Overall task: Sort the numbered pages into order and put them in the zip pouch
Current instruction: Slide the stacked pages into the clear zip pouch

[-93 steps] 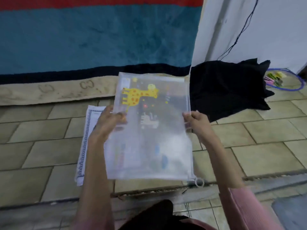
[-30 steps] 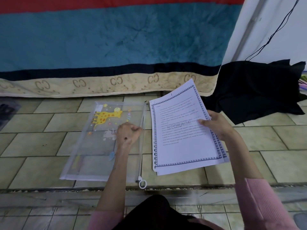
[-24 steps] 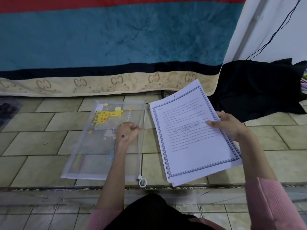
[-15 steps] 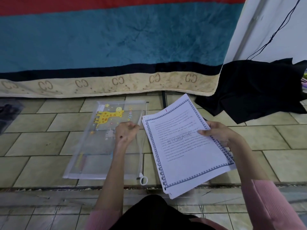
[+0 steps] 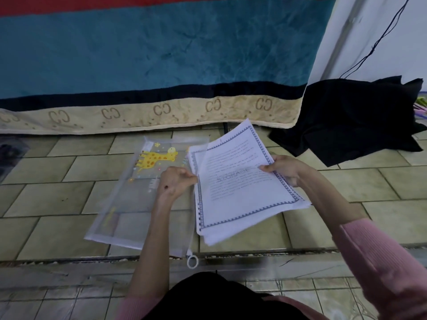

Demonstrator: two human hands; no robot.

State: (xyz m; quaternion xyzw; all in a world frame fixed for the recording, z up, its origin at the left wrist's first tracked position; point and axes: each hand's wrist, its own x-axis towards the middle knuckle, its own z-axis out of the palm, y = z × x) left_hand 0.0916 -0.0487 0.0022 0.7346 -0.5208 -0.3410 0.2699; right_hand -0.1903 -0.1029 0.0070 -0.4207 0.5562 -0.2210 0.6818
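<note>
Head camera view: a person kneeling on a tiled floor (image 5: 57, 199) feeds a stack of pages (image 5: 240, 195) toward the open side of a clear zip pouch (image 5: 129, 204), which lies flat on the tiles near the hem of a hanging blanket (image 5: 147, 54). The left hand (image 5: 173, 183) pinches the pouch's upper flap at its opening, fingers curled round the thin plastic, lifting it off the lower layer. The right hand (image 5: 284, 169) grips the stack at its right edge, thumb on top, the sheets tilted with their left edge at the pouch mouth. Whether that edge is already inside is hard to tell, since the plastic is see-through. The paper looks light but floppy; held at one side it will likely sag and fan, so a firm pinch near the middle of the edge, with fingers spread beneath, should keep the sheets square. The pouch seems soft, slick and limp, and probably needs its mouth held open at the flap while the pages slide in. The zip pull (image 5: 192, 261) rests at the near corner. A black cloth (image 5: 355, 116) lies by the wall.
</note>
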